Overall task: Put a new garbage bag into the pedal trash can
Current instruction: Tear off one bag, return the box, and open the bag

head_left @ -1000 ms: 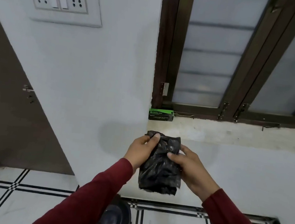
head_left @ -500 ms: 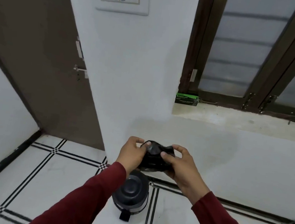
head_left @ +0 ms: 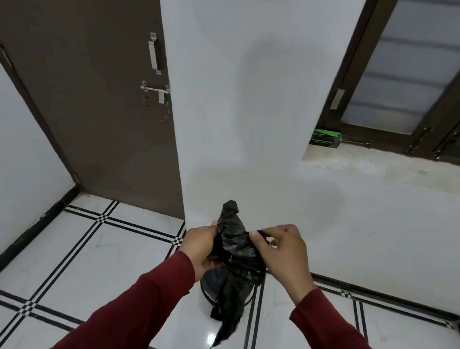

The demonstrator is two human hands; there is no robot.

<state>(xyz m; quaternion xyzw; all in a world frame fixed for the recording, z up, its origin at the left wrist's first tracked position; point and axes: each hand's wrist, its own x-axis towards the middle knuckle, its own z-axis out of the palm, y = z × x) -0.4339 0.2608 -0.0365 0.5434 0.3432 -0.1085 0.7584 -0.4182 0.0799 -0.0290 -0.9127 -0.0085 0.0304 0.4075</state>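
A crumpled black garbage bag point(head_left: 233, 264) hangs between both hands, one corner sticking up and a long tail drooping toward the floor. My left hand point(head_left: 201, 247) grips its left side. My right hand point(head_left: 281, 253) pinches its upper right edge with thumb and fingers. Directly below, mostly hidden by the bag, stands the dark pedal trash can point(head_left: 208, 286) on the white tiled floor, its pedal point(head_left: 215, 314) showing at the front; whether its lid is up or down cannot be told.
A brown door point(head_left: 90, 76) with a latch stands at the left. White wall lies straight ahead. A green and black box point(head_left: 325, 137) rests on the window ledge point(head_left: 397, 169) at the right. White floor tiles with black lines surround the can.
The view has tilted down and turned left. The bag, bunched small half a second ago, has loosened and now hangs longer, over the can.
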